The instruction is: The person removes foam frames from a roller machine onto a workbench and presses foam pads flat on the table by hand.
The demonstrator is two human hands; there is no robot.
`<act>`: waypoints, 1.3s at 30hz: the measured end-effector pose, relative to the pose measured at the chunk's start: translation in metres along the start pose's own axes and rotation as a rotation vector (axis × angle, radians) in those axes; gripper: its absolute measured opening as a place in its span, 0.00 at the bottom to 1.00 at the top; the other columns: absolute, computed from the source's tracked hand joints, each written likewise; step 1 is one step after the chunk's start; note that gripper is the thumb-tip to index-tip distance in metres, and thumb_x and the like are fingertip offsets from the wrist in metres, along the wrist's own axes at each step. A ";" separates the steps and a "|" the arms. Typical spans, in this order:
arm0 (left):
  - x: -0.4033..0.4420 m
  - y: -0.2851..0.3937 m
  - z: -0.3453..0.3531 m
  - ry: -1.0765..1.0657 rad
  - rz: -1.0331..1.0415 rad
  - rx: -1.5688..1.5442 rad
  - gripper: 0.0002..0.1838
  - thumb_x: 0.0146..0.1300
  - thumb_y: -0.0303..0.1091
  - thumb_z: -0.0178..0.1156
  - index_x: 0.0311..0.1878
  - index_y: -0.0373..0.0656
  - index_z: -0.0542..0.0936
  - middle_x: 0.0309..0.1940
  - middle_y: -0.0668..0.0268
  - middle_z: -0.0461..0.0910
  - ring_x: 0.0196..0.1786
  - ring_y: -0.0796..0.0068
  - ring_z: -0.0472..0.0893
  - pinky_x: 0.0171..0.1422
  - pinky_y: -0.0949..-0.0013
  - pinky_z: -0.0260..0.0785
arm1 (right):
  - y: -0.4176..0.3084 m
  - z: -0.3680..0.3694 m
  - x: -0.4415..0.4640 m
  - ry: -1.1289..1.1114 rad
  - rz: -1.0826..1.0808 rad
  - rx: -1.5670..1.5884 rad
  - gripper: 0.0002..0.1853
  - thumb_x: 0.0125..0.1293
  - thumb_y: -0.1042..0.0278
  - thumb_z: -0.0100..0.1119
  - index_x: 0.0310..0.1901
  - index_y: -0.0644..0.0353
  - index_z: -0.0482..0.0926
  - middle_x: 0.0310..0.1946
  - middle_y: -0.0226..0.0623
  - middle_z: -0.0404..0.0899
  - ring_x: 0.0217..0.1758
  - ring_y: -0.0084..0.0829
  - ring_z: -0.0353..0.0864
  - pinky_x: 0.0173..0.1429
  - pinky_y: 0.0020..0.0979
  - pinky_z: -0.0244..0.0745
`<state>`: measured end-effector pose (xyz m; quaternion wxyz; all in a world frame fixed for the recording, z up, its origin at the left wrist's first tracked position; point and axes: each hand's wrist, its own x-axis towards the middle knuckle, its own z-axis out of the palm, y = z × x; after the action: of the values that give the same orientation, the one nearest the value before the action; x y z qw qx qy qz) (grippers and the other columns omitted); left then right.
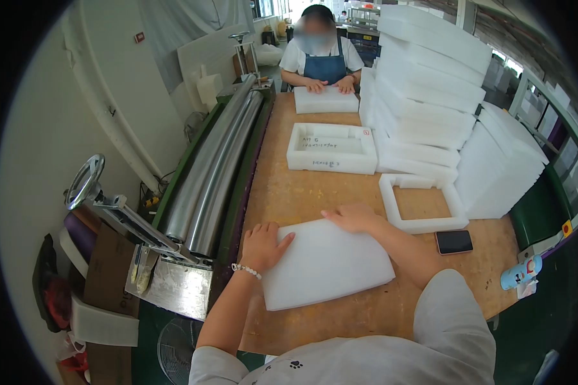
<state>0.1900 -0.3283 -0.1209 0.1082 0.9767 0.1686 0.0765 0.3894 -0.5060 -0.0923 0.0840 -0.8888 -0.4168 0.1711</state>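
Observation:
A white foam block lies on the wooden table in front of me, its broad face up. My left hand holds its left edge at the far corner, thumb over the top and fingers along the side; a beaded bracelet circles that wrist. My right hand grips the far edge, its fingers bent over the rim and partly hidden. Beyond my hands sits a white foam tray with handwriting on it. To the right is a rectangular white foam frame with an open middle.
A roller machine with a handwheel runs along the table's left side. Tall foam stacks stand at the right. A phone and a blue bottle lie near the right edge. Opposite, a person rests both hands on another foam block.

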 end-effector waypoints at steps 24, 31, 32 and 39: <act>-0.045 -0.005 -0.002 0.013 -0.032 -0.054 0.44 0.71 0.62 0.46 0.79 0.38 0.52 0.81 0.59 0.48 0.83 0.65 0.45 0.84 0.47 0.32 | 0.046 0.027 -0.028 0.421 -0.206 -0.072 0.29 0.75 0.45 0.45 0.70 0.54 0.66 0.71 0.43 0.64 0.77 0.45 0.58 0.82 0.57 0.31; -0.042 -0.009 -0.004 0.072 -0.052 -0.154 0.43 0.71 0.55 0.52 0.78 0.35 0.52 0.80 0.53 0.50 0.82 0.57 0.48 0.83 0.52 0.42 | 0.025 0.058 -0.159 0.414 -0.132 0.061 0.31 0.73 0.54 0.50 0.74 0.56 0.62 0.76 0.47 0.54 0.82 0.51 0.45 0.81 0.57 0.37; -0.046 -0.008 -0.001 0.090 -0.052 -0.196 0.43 0.70 0.52 0.54 0.78 0.34 0.52 0.79 0.51 0.52 0.82 0.55 0.50 0.82 0.53 0.45 | 0.025 0.064 -0.170 0.461 -0.101 0.101 0.31 0.72 0.58 0.53 0.73 0.58 0.62 0.75 0.49 0.57 0.81 0.50 0.50 0.80 0.54 0.43; -0.100 -0.005 -0.005 0.121 -0.198 -0.793 0.38 0.66 0.33 0.60 0.74 0.27 0.57 0.72 0.40 0.63 0.73 0.48 0.66 0.75 0.59 0.62 | 0.039 0.070 -0.176 0.490 0.069 1.008 0.32 0.68 0.86 0.51 0.73 0.62 0.58 0.71 0.51 0.62 0.72 0.41 0.66 0.74 0.38 0.63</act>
<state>0.0943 -0.3579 -0.1288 0.4727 0.8323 0.2251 0.1818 0.2861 -0.6659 -0.1270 0.5871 -0.7656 -0.2223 0.1405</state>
